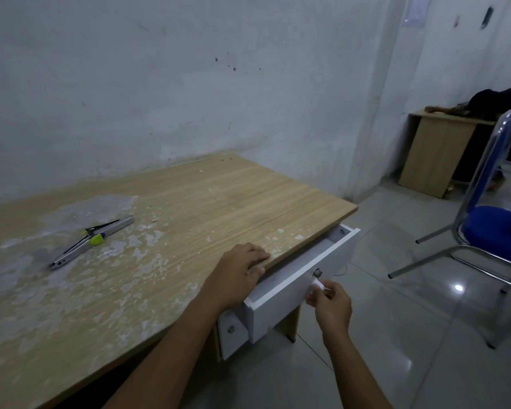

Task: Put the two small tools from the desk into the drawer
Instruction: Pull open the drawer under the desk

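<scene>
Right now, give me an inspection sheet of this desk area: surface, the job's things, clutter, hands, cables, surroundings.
Surface: wooden desk, blotched with white residue and flakes on the near and left parts.
Job's things: two small tools lie together on the desk's left part, one a long metal piece, one with a yellow-green part; drawer is partly pulled out, its inside mostly hidden.
Clutter: nothing seen beyond the flakes.
Hands: left hand rests on the desk edge above the drawer, holding nothing; right hand has its grip on the drawer's white knob.
Cables: nothing seen.
Surroundings: stained white wall, tiled floor, blue chair at right, another desk behind it.
</scene>
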